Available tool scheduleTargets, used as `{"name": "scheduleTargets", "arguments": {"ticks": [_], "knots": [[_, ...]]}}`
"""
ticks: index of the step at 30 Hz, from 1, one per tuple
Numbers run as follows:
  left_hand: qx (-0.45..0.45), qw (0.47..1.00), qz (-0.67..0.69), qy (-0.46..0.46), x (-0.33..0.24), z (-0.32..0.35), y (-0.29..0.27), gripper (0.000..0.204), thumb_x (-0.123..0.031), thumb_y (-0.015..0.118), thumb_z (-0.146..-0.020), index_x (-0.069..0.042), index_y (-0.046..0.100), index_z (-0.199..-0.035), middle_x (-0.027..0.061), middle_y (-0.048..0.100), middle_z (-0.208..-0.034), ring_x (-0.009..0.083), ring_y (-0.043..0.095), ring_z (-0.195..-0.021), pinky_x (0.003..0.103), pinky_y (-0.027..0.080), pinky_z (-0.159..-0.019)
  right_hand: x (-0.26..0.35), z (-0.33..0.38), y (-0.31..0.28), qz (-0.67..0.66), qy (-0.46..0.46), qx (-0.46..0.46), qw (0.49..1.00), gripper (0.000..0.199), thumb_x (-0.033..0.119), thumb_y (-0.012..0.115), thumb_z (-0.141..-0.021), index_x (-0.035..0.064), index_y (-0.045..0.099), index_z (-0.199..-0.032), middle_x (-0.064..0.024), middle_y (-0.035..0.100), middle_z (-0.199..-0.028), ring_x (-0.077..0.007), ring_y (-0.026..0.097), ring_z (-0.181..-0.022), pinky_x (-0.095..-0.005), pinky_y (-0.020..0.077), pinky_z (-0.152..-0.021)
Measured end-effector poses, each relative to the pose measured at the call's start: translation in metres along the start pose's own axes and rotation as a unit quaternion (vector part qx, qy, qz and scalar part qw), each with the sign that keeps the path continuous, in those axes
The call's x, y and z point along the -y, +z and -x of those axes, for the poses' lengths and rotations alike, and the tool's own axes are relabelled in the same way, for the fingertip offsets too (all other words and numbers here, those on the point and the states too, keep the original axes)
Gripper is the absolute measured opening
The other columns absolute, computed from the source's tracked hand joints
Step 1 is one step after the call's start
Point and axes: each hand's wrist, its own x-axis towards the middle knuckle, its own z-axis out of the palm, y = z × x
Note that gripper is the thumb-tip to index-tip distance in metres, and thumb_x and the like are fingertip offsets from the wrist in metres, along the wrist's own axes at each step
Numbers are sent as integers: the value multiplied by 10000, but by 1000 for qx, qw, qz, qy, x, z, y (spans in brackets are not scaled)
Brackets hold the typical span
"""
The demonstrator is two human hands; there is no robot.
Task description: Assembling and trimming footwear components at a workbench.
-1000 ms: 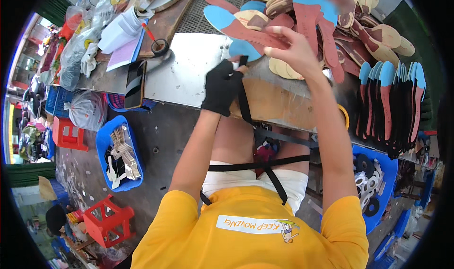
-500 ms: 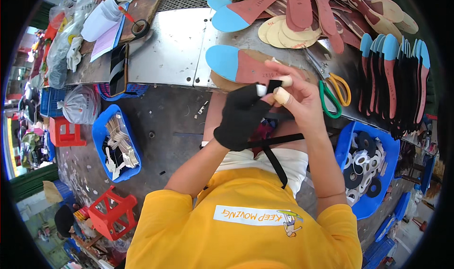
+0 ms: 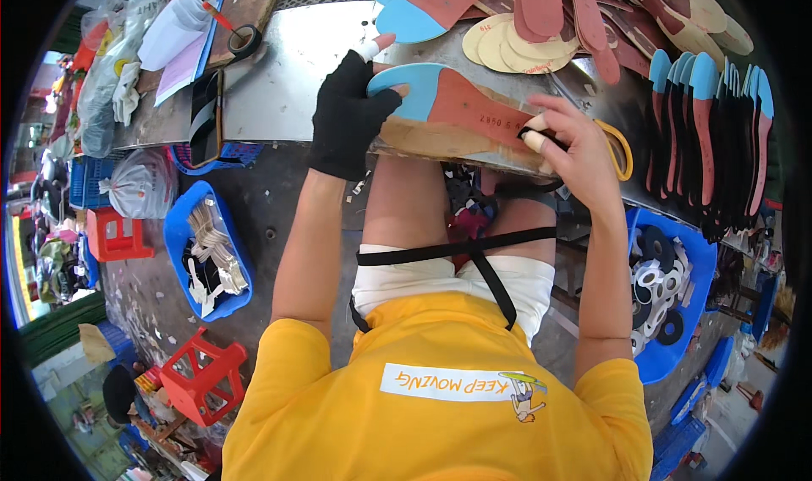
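**Insole (image 3: 478,113) held over the bench (image 3: 292,71) edge**

The gloved left hand (image 3: 348,113) grips the insole's blue end between thumb and fingers. The right hand (image 3: 579,147) is closed at the red end, pinching a small black strip (image 3: 533,126); whether it grips the insole too, I cannot tell. Scissors (image 3: 628,152) lie just beside that hand, partly hidden by it. Beyond, a pile (image 3: 538,7) of insoles crowds the bench; a row (image 3: 704,100) of strapped ones stands right. Papers (image 3: 169,41), a phone (image 3: 206,121) and a tape roll (image 3: 238,52) lie left.
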Motion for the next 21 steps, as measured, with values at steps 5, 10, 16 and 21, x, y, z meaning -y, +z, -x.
{"name": "scheduleTargets", "arguments": {"ticks": [5, 10, 16, 21], "knots": [[84, 948, -287, 108, -31, 3, -13, 394, 12, 659, -781, -12, 599, -1171, 50, 646, -893, 118, 581, -788, 269, 479, -725, 16, 10, 2, 77, -8, -10, 997, 127, 42, 664, -774, 4, 675, -895, -59, 662, -1012, -171, 622, -705, -283, 475, -680], [25, 978, -176, 106, -20, 12, 10, 250, -45, 668, -803, -27, 634, -1050, 81, 687, -889, 124, 627, -765, 281, 512, -709, 36, 0, 0, -118, 24, -114, 986, 146, 86, 634, -865, -18, 681, -956, -39, 670, -760, -21, 496, -586, -172, 363, -519], [-33, 988, -140, 53, -14, 19, 16, 211, -102, 704, -817, -29, 651, -1007, 47, 680, -794, 73, 606, -690, 238, 491, -631, 46, -50, 41, -133, 24, -12, 991, 184, 110, 647, -852, -1, 672, -997, -13, 655, -724, -14, 453, -546, -191, 338, -479], [-19, 997, -66, 24, -13, 20, 14, 175, -83, 716, -813, -29, 663, -970, 37, 672, -772, 66, 601, -699, 235, 489, -632, 40, -65, 52, -19, -55, -8, 998, 189, 132, 717, -803, 2, 699, -939, 2, 627, -754, -77, 514, -645, -242, 409, -588]]}}
